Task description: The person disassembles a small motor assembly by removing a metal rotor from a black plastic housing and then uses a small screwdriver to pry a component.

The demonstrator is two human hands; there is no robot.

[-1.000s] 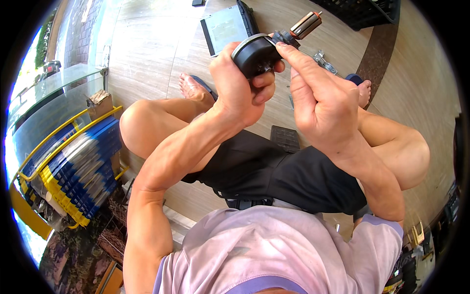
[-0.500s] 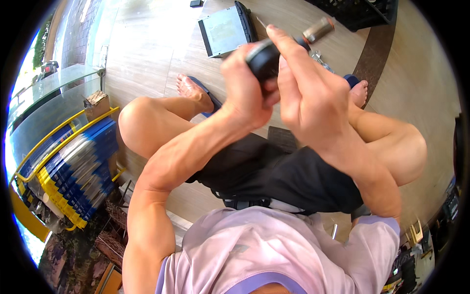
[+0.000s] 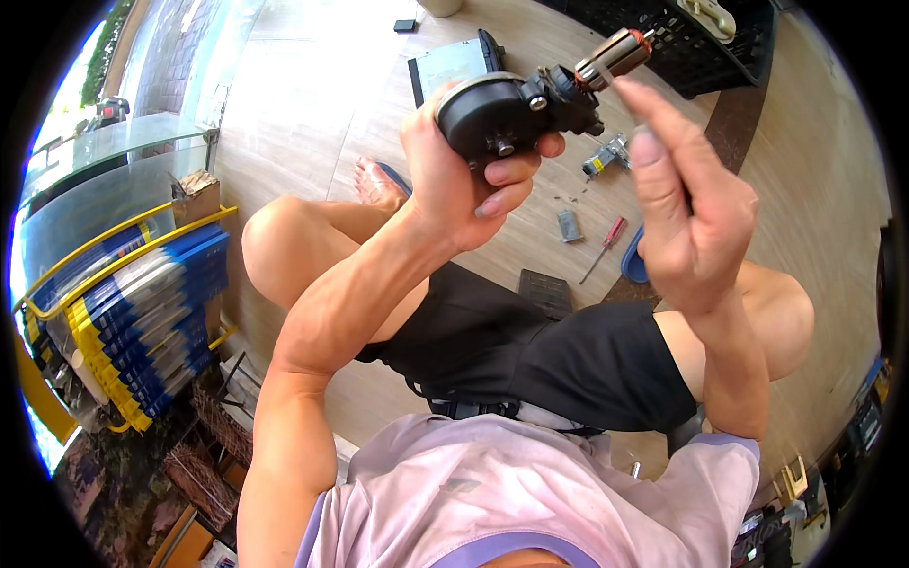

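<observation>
Fingers (image 3: 512, 171) of left hand (image 3: 443, 178) wrap black motor housing (image 3: 481, 118); right hand (image 3: 699, 222) spreads index (image 3: 655, 109) from thumb (image 3: 651, 163) near armature (image 3: 614, 61), which could slide out if housing tips.

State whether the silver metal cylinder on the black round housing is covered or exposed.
Exposed: the silver metal cylinder sticks out bare beyond the black round housing in the left hand.

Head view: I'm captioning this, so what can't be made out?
In the head view:
Black round housing: partly covered by the left hand.
Right hand: whether it grips anything, hidden by its own fingers.
Silver box: near end hidden behind the housing and left hand.
Black crate: cut off by the top edge.
</observation>
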